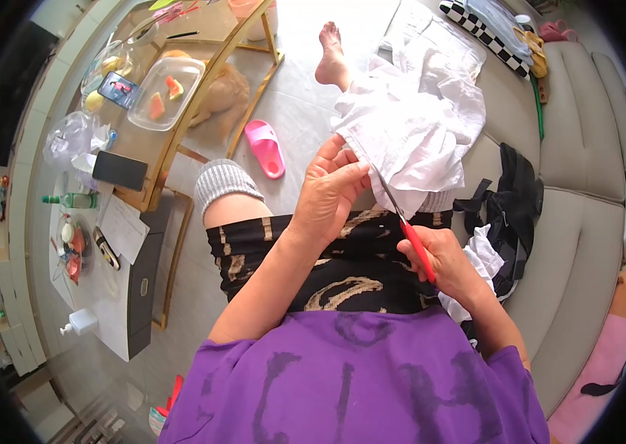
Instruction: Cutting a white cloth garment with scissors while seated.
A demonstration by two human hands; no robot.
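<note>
A white cloth (402, 119) lies over my leg and spreads up onto the sofa. Its near edge is pinched by my left hand (329, 191), between thumb and fingers. My right hand (443, 258) grips the red handles of a pair of scissors (417, 250). The metal blades point up and to the left, along the cloth's edge close to my left fingertips. Whether the blades are parted, or the cloth sits between them, is hard to make out.
To the left, a gold-framed glass table (166, 161) bears a plastic tub (144, 111) with watermelon pieces and phones. A tan furry animal (224, 94) lies beneath it. A pink slipper (266, 149) rests on the floor. Black straps (510, 211) lie on the grey sofa (574, 244) at right.
</note>
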